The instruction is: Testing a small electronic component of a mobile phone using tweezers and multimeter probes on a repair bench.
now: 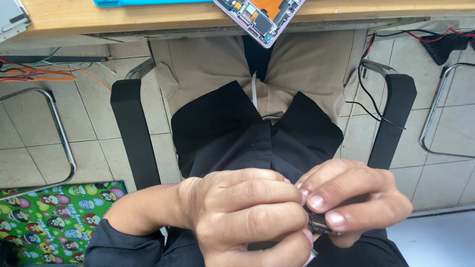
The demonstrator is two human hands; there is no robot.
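Left hand (247, 217): curled shut, fingers folded over toward 3 o'clock, pinching one end of a small dark part (320, 225) against the other hand.
Right hand (354, 198): closed on the same part from the 3 o'clock side, thumb and fingertips (316, 201) pressed down on it.
Part: small, dark, with a glint of metal; held over the lap at about 5 o'clock in the view, mostly hidden by the fingers, so its kind cannot be told.
Phone (260, 17): lies opened at 12 o'clock on the desk (148, 17), back off, board and orange flex bare, one corner hanging over the desk edge.
Blue mat (148, 2): on the desk at 11 o'clock, only an edge in view.
Done, by the look of it: the phone is opened up and a part is in hand, away from the desk.
Left, by the look of it: the phone has no cover on and its insides lie exposed; whether the held part belongs to it cannot be told.
Surroundings: chair arms (133, 133) at 9 and 3 o'clock, loose wires (368, 94) at 2 o'clock, a bright patterned sheet (49, 222) on the tiled floor at 8 o'clock.
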